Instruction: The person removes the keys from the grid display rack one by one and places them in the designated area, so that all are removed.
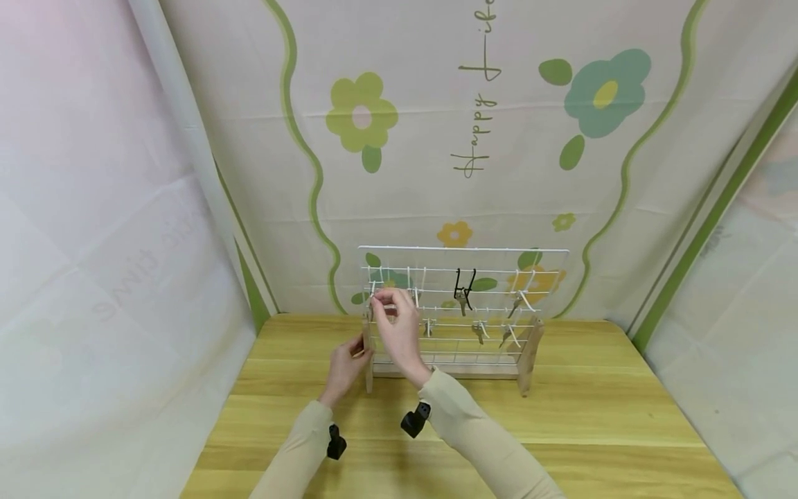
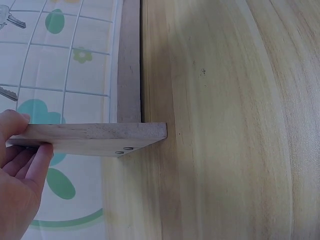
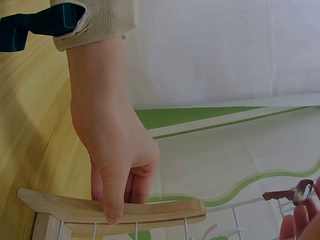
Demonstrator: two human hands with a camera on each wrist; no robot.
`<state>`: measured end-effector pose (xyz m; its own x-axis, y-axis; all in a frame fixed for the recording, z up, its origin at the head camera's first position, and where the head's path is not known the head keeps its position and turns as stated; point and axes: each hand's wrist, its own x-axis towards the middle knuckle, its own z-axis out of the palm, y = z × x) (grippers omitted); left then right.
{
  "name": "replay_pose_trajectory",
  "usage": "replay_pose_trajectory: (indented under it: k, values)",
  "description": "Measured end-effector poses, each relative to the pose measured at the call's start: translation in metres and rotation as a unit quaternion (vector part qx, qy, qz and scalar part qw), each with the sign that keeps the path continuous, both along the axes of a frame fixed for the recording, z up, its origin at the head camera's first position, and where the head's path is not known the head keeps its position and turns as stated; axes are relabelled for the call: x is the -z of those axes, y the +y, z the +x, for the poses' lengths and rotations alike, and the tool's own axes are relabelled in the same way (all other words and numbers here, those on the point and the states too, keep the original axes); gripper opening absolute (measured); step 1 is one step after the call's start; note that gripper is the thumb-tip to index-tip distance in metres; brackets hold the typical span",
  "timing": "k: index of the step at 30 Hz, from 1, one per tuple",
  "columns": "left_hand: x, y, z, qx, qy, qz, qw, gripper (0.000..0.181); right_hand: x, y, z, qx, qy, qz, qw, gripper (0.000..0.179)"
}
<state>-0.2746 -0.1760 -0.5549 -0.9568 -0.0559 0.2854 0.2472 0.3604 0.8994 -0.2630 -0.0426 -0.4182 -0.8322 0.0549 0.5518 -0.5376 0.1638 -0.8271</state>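
Observation:
A white wire grid rack (image 1: 464, 247) stands upright on wooden supports, with hooks clipped along its wires. My left hand (image 1: 345, 367) grips the left wooden side piece (image 2: 95, 132), thumb on one face and fingers on the other. At the rack's upper left, my right hand (image 1: 401, 329) pinches a metal key (image 3: 282, 195) by its head, near a white hook (image 1: 373, 287). The key's blade points away from the fingertips in the right wrist view. The head view mostly hides this key.
Several keys hang from other hooks, one of them a key (image 1: 463, 302) on a black hook (image 1: 458, 277). Another key (image 1: 478, 333) hangs lower down. The rack stands on a wood-grain table (image 1: 592, 402), with a flower-printed cloth (image 1: 405, 194) behind.

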Motion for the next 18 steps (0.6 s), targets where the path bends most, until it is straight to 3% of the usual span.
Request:
replay_pose_trajectory:
  k: [9,18]
  values:
    - [-0.001,0.0,0.0,0.001,-0.012,0.002,0.9999,0.043,0.0,0.007,0.005,-0.004,0.008,0.019,0.9998,0.009]
    - [-0.002,0.0,0.001,-0.003,0.002,-0.005,1.0,0.041,-0.006,0.01,0.013,-0.017,0.006,0.026,0.9995,0.007]
